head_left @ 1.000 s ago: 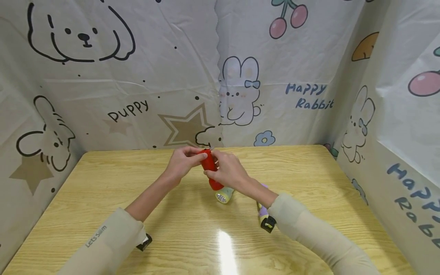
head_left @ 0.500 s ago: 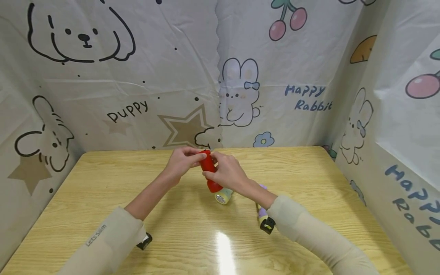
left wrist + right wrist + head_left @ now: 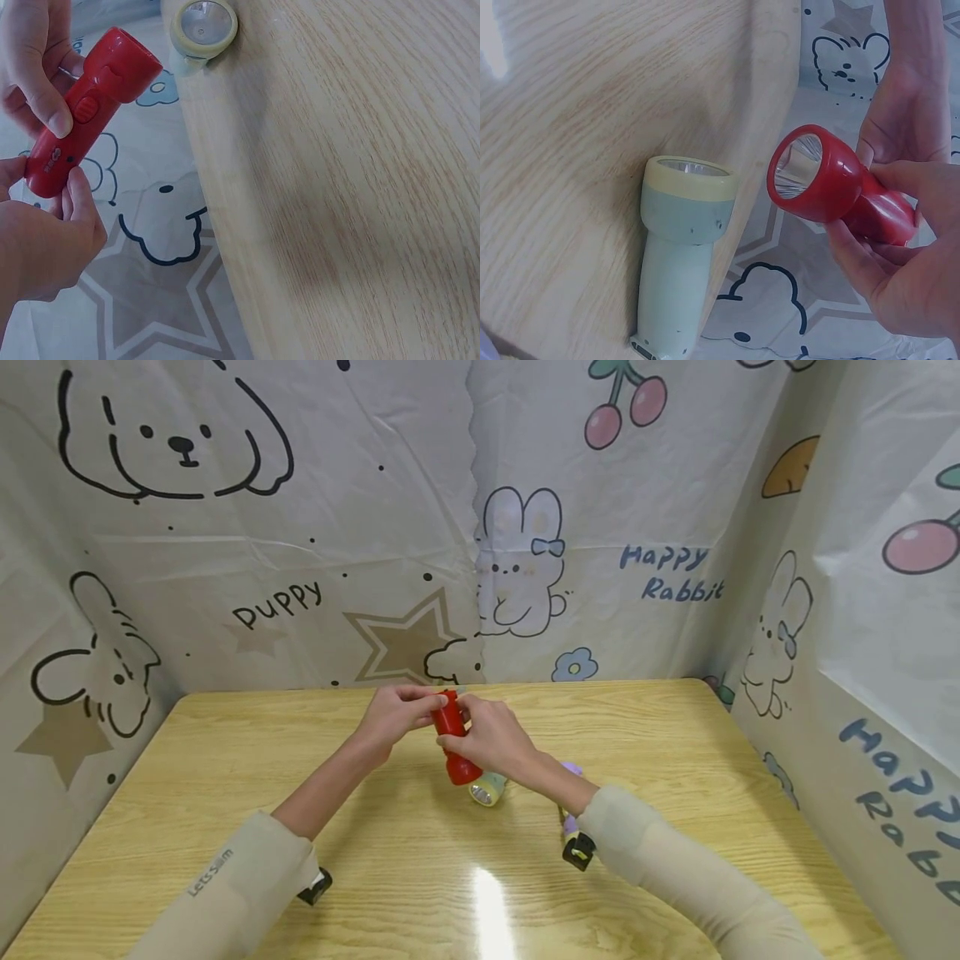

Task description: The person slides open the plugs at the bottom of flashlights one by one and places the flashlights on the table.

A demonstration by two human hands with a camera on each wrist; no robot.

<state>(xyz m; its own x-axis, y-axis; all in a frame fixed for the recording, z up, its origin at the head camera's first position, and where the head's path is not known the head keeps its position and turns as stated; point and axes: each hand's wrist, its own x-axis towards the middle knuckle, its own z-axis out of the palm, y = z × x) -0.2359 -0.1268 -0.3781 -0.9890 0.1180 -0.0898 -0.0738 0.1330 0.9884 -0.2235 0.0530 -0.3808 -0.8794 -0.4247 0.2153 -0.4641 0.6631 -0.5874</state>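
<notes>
A red flashlight (image 3: 452,727) is held in the air by both hands, its wide lens head pointing down toward me in the head view. My left hand (image 3: 393,717) pinches its tail end between thumb and fingers. My right hand (image 3: 491,733) grips the barrel, with the thumb beside the ridged slide switch (image 3: 86,109) in the left wrist view. The reflector (image 3: 799,166) inside the head shows in the right wrist view. Just below it, a pale green flashlight (image 3: 676,262) with a yellow rim lies on the table.
A purple and yellow flashlight (image 3: 571,822) lies on the wooden table (image 3: 405,877), partly hidden by the right forearm. Black wrist-camera mounts (image 3: 315,887) show at both cuffs. Printed cloth walls (image 3: 337,527) enclose the table at the back and sides.
The red flashlight has tilted slightly, its lens head shifting a little left and down. Both hands keep their hold, and the right hand has moved slightly left with it.
</notes>
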